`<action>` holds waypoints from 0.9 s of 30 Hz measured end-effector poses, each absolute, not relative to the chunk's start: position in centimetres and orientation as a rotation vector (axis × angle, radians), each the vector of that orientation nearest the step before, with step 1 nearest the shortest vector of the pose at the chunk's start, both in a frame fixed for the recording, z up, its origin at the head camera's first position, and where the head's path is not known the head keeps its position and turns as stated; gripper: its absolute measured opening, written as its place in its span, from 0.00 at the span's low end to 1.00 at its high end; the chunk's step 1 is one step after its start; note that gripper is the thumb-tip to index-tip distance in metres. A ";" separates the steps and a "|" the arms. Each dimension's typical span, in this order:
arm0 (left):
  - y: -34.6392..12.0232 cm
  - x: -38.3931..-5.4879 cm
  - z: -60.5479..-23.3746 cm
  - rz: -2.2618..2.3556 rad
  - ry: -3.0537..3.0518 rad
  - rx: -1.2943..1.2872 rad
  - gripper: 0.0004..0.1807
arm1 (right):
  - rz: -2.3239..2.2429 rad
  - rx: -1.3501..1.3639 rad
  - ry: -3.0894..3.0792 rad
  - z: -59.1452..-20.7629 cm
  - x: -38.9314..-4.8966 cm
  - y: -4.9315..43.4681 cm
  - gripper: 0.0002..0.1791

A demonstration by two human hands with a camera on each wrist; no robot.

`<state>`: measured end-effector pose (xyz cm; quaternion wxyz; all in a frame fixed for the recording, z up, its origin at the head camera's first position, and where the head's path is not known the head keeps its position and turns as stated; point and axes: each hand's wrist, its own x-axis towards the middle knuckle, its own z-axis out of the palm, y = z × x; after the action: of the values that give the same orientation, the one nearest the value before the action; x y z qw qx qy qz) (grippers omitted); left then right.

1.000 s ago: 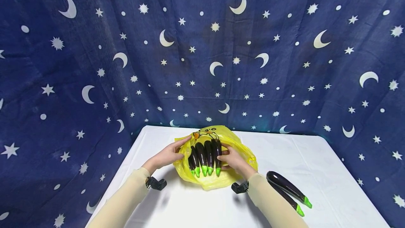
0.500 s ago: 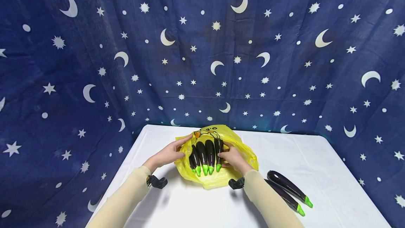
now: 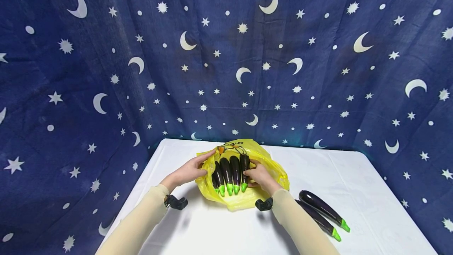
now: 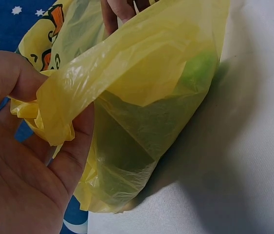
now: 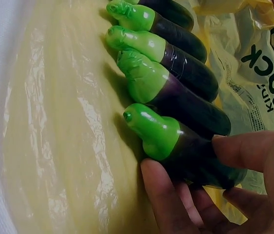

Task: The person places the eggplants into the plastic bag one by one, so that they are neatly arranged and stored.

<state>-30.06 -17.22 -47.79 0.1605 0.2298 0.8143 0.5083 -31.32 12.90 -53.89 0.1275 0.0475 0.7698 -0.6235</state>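
A yellow plastic bag [image 3: 244, 202] lies with its mouth spread toward me, several dark eggplants [image 3: 226, 170] with green stems lined up side by side inside. My left hand [image 3: 187, 171] holds the bag's left edge; in the left wrist view the gathered film [image 4: 54, 107] passes between thumb and fingers. Inside the bag, my right hand [image 3: 262, 176] grips the rightmost eggplant [image 5: 195, 158], thumb on top and fingers around its far side. A small gap parts this eggplant from the row in the head view.
Two more eggplants [image 3: 323, 207] lie on the white-covered table [image 3: 375, 192], right of the bag and beside my right forearm. A dark blue curtain [image 3: 226, 70] with moons and stars hangs behind and to the left of the table.
My right hand and the rightmost eggplant have shifted slightly right, away from the other eggplants, then stayed nearly still. The left hand keeps its hold on the bag.
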 end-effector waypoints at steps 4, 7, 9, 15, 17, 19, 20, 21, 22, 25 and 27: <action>-17.2 -30.0 -47.7 1.454 2.319 0.644 0.46 | -1.798 0.135 2.240 -53.9 -31.3 12.8 0.44; -17.2 -30.1 -47.8 1.452 2.317 0.640 0.46 | -1.774 0.141 2.259 -53.8 -31.2 12.7 0.44; -17.2 -30.1 -47.8 1.449 2.319 0.636 0.46 | -1.762 0.149 2.274 -53.8 -31.2 12.6 0.44; -17.2 -30.2 -48.0 1.452 2.318 0.643 0.45 | -1.742 0.181 2.295 -53.4 -31.1 12.5 0.42; -17.2 -30.2 -48.0 1.454 2.318 0.651 0.45 | -1.735 0.186 2.303 -53.3 -31.0 12.5 0.42; -17.2 -30.2 -48.1 1.456 2.317 0.658 0.46 | -1.732 0.188 2.310 -53.3 -31.0 12.5 0.42; -17.2 -30.2 -48.1 1.458 2.316 0.658 0.46 | -1.728 0.186 2.318 -53.3 -31.0 12.5 0.42; -17.2 -30.2 -48.1 1.458 2.316 0.659 0.46 | -1.724 0.184 2.324 -53.3 -31.0 12.5 0.42; -17.3 -30.2 -48.1 1.459 2.316 0.659 0.46 | -1.722 0.180 2.328 -53.3 -31.0 12.5 0.42; -17.3 -30.2 -48.1 1.457 2.318 0.661 0.46 | -1.710 0.168 2.340 -53.3 -31.0 12.6 0.43; -17.3 -30.2 -48.1 1.455 2.320 0.662 0.46 | -1.702 0.159 2.346 -53.2 -30.9 12.7 0.43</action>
<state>-30.22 -17.26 -48.15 0.1615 0.2318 0.8125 0.5099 -30.89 12.72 -53.22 0.1189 0.0545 0.8025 -0.5822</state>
